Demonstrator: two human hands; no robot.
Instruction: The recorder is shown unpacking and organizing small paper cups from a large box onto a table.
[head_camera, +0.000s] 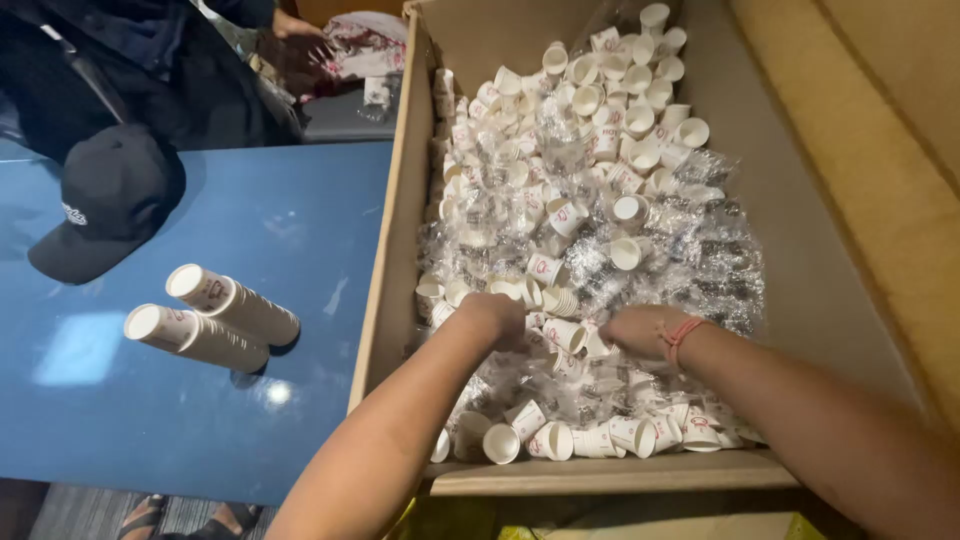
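- Both hands are down in the cardboard box (395, 240), digging among loose paper cups (560, 215) and clear wrappers (700, 250).
- Left hand (497, 318): fingers curled under, buried in the pile; whether they grip a cup, I cannot tell.
- Right hand (640, 330), red cord at the wrist: fingers hidden likewise.
- Gathering step, I'd judge; next comes lifting cups clear of wrapping.
- Two finished cup stacks (215, 318) lie on the blue worktop (300, 230), beside a black cap (105, 200).

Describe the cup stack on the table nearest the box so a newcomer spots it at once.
Start at the blue table left of the big cardboard box. Two stacks of white paper cups lie there on their sides, below a black cap. Take the upper stack: it lies closer to the box than the lower stack.
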